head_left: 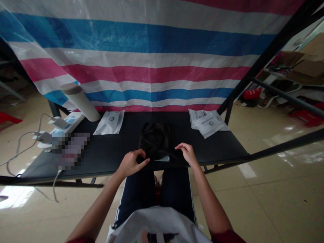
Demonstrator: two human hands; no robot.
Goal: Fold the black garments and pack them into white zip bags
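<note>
A black piece of cloth (pixel 158 138), folded or bunched, lies on the black tabletop (pixel 131 125) right in front of me. Its exact kind cannot be made out against the dark surface. From under its near edge peeks a pale strip (pixel 163 158), perhaps plastic. My left hand (pixel 133 162) is at the cloth's near left corner, thumb and forefinger apart with a gap between them. At the right side of the cloth is my right hand (pixel 187 152), its fingers pointing left and loosely bent. I see nothing held in either hand.
White printed packets (pixel 209 123) overlap at the back right; another white packet (pixel 110 122) lies back left. Beside it stand a pale bottle (pixel 81 101) and a power strip (pixel 73 121) with chargers. A blurred-out phone (pixel 71 150) trails a cable. A striped tarp (pixel 152 60) hangs behind.
</note>
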